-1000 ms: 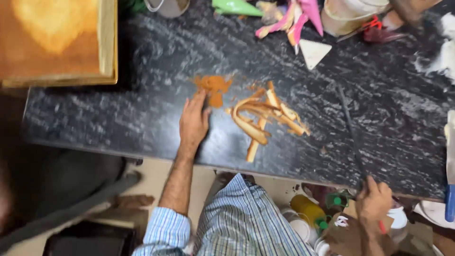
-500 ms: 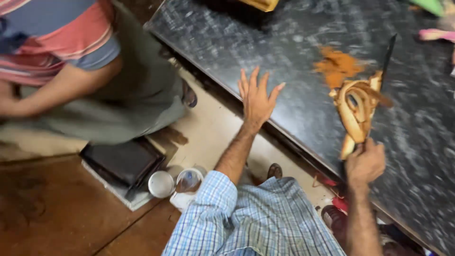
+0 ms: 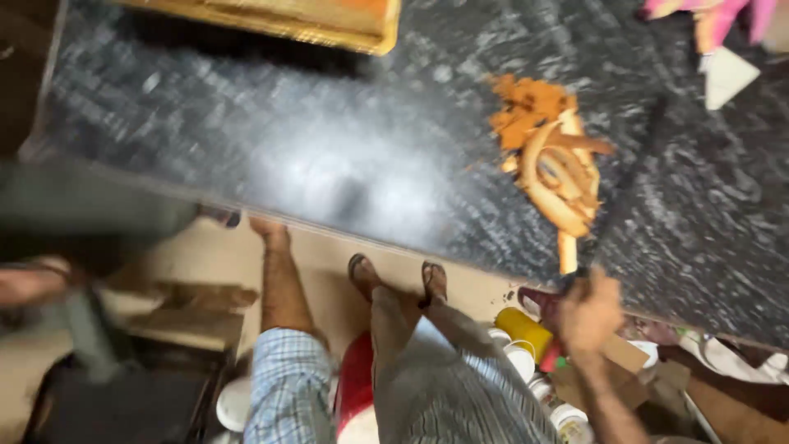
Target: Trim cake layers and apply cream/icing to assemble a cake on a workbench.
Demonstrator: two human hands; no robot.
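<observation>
My one head camera looks steeply down from above, fairly near, facing the dark speckled stone surface (image 3: 345, 164) edge, my legs and the floor below.

The left hand (image 3: 269, 233) is half hidden under the slab's (image 3: 329, 164) edge; the blurred right hand (image 3: 588, 311) hides its dark tool's (image 3: 629, 177) handle.

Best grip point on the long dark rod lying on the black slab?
Probably the near end of the long dark rod, from the slab's front edge: it overhangs there, where the right hand holds it. Its far end lies flat beside the orange-tan strips. Blur hides detail.
</observation>
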